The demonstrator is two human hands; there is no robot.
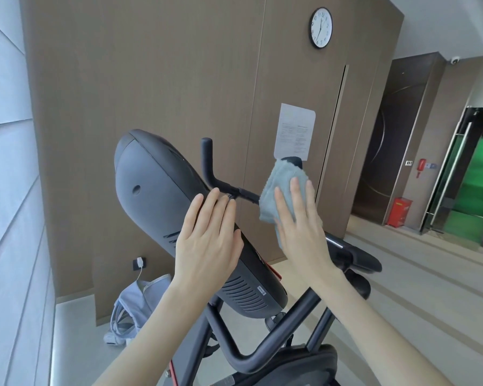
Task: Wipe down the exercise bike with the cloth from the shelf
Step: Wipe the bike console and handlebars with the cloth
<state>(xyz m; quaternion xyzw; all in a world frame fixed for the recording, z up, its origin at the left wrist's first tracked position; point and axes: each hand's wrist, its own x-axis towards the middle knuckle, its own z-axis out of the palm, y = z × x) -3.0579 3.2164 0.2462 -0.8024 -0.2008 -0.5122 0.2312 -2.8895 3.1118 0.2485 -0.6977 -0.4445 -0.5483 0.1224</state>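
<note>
The black exercise bike (pixel 156 190) fills the middle of the view, its console back tilted towards me and its handlebar (pixel 208 162) sticking up behind. My left hand (pixel 207 238) lies flat against the right edge of the console, fingers together, holding nothing. My right hand (pixel 299 218) presses a light blue-grey cloth (pixel 282 185) against the right part of the handlebar. The cloth covers that bar and hides most of it; only its dark tip shows above the cloth.
A brown panelled wall (pixel 179 79) with a clock (pixel 320 27) and a paper notice (pixel 294 132) stands behind the bike. A pale blue bag (pixel 134 305) lies on the floor at left, near a wall plug (pixel 140 263). A red box (pixel 399 211) and glass doors (pixel 469 168) are at right.
</note>
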